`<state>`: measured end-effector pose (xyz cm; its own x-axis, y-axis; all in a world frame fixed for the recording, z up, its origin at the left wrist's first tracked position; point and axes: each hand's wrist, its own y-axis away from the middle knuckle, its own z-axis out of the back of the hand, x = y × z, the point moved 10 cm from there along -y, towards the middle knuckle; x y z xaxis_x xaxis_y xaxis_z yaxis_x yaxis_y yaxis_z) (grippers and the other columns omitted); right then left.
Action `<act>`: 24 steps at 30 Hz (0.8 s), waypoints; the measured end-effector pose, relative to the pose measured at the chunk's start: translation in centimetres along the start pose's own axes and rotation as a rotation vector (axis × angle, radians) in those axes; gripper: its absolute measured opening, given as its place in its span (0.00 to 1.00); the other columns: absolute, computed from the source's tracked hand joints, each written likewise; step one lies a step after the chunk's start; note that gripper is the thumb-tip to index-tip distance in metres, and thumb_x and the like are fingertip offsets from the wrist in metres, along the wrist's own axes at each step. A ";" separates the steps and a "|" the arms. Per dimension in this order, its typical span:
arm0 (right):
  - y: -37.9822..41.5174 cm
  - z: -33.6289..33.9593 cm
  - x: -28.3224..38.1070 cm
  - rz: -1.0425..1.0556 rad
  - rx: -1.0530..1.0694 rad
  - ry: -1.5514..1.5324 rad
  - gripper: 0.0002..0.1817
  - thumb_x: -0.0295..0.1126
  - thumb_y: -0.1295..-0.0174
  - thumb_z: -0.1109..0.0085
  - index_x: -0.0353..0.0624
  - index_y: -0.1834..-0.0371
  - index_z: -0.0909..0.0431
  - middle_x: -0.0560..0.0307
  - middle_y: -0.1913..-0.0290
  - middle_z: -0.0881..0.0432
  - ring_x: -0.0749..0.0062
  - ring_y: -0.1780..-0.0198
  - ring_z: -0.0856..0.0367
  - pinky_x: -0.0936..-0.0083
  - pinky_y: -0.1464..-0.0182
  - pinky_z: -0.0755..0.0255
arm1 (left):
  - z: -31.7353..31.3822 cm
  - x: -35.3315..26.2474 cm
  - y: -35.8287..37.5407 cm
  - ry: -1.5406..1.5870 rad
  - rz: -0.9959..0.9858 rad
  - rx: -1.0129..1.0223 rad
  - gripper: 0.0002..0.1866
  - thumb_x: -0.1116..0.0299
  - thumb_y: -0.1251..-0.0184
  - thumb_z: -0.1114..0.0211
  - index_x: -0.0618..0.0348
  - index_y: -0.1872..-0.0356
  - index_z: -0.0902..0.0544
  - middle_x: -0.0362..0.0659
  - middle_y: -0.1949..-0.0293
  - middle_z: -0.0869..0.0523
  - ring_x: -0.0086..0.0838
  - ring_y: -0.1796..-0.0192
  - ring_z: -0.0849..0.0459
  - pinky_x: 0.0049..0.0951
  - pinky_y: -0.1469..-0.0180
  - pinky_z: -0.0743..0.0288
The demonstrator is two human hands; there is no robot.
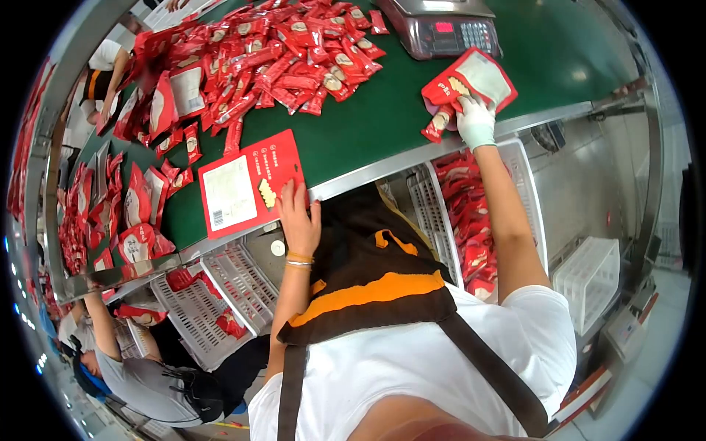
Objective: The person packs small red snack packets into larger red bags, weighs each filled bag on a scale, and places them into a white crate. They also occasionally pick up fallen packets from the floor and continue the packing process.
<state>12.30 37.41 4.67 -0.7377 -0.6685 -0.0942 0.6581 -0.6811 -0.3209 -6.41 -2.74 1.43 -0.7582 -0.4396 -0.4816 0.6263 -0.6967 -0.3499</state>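
Across the long green table (353, 140) lay a wide heap of small red packets (287, 51), glossy film wrappers, most of them narrow and oblong, thinning out toward the near metal edge. Beyond the heap a grey scale (445, 26) with a lit red display stood on the table, just behind the right hand. Under the table edge, white slatted plastic crates (239, 283) hung in a row, and the one below the right arm was filled with more red packets. On the near side a flat red pouch (246, 184) with a pale label lay on the green surface, its long axis running slantwise away from the person, and it sat directly in front of the left hand (300, 220), whose bare fingers were spread and resting on its lower corner. The right hand (476, 121), in a white glove, was well apart from that pouch; its fingers were closed in a pinch on the lower edge of a second pouch (471, 81), held open and tilted above the table edge, with a few small packets gathered against its mouth. At the far left another person's arm (103, 327) reached beside the crates.
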 end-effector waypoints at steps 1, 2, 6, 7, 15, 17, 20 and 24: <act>-1.5 -0.3 -0.5 -0.071 0.075 -0.050 0.15 0.41 0.40 0.42 0.50 0.51 0.20 0.53 0.50 0.16 0.58 0.44 0.21 0.50 0.40 0.32 | 0.1 -0.4 -0.1 0.103 0.002 -0.021 0.24 0.69 0.35 0.37 0.65 0.38 0.27 0.56 0.32 0.31 0.52 0.29 0.34 0.50 0.27 0.45; -2.6 0.8 -0.3 -0.143 0.155 -0.099 0.13 0.41 0.39 0.43 0.49 0.55 0.19 0.51 0.57 0.14 0.55 0.51 0.16 0.53 0.46 0.26 | 0.2 -1.1 -0.1 0.144 0.023 -0.022 0.23 0.70 0.35 0.37 0.66 0.40 0.26 0.57 0.33 0.30 0.52 0.31 0.32 0.46 0.28 0.41; -7.4 4.7 1.4 -0.002 0.065 -0.086 0.17 0.44 0.34 0.51 0.44 0.61 0.17 0.41 0.64 0.14 0.45 0.60 0.14 0.52 0.55 0.22 | -1.3 -5.6 -2.0 0.444 0.040 0.108 0.23 0.69 0.33 0.38 0.65 0.38 0.27 0.56 0.35 0.28 0.50 0.34 0.27 0.40 0.34 0.32; -7.9 4.8 1.8 -0.018 0.124 -0.121 0.20 0.48 0.34 0.52 0.44 0.59 0.17 0.40 0.63 0.14 0.45 0.59 0.15 0.52 0.53 0.23 | -2.1 -6.9 -2.7 0.488 -0.004 0.121 0.23 0.69 0.33 0.39 0.64 0.38 0.27 0.56 0.35 0.28 0.50 0.34 0.28 0.39 0.33 0.32; -7.9 2.2 -1.7 -0.170 -0.089 -0.517 0.31 0.58 0.39 0.44 0.42 0.48 0.17 0.41 0.46 0.19 0.46 0.43 0.22 0.60 0.41 0.29 | -7.1 -7.4 -11.0 0.474 -0.074 0.013 0.33 0.62 0.38 0.34 0.61 0.32 0.32 0.58 0.31 0.34 0.52 0.30 0.34 0.43 0.30 0.37; -5.8 -1.5 -9.6 -0.501 -0.146 -0.414 0.37 0.58 0.43 0.41 0.40 0.38 0.25 0.40 0.38 0.23 0.45 0.36 0.26 0.59 0.34 0.33 | -7.6 -7.5 -13.0 0.440 -0.067 0.055 0.34 0.59 0.38 0.34 0.60 0.32 0.32 0.58 0.30 0.35 0.52 0.29 0.34 0.44 0.30 0.38; -1.5 -7.6 -16.7 -0.853 0.123 -0.412 0.47 0.69 0.49 0.42 0.37 0.39 0.23 0.33 0.39 0.23 0.45 0.34 0.27 0.60 0.33 0.34 | -9.5 -8.7 -15.4 0.376 -0.067 0.131 0.38 0.53 0.39 0.33 0.57 0.30 0.33 0.58 0.29 0.36 0.51 0.28 0.36 0.45 0.29 0.39; -2.1 -13.0 -19.8 -0.769 0.152 -0.774 0.29 0.54 0.42 0.37 0.34 0.56 0.17 0.47 0.62 0.15 0.59 0.57 0.19 0.69 0.51 0.27 | -15.0 -13.3 -16.1 0.470 -0.141 0.331 0.46 0.48 0.40 0.32 0.57 0.25 0.42 0.58 0.27 0.39 0.51 0.26 0.39 0.45 0.26 0.44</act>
<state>23.57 55.99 -5.05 -0.6996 -0.0201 0.7142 0.1140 -0.9899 0.0839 -3.70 22.78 1.41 -0.6205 -0.0844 -0.7796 0.3782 -0.9032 -0.2032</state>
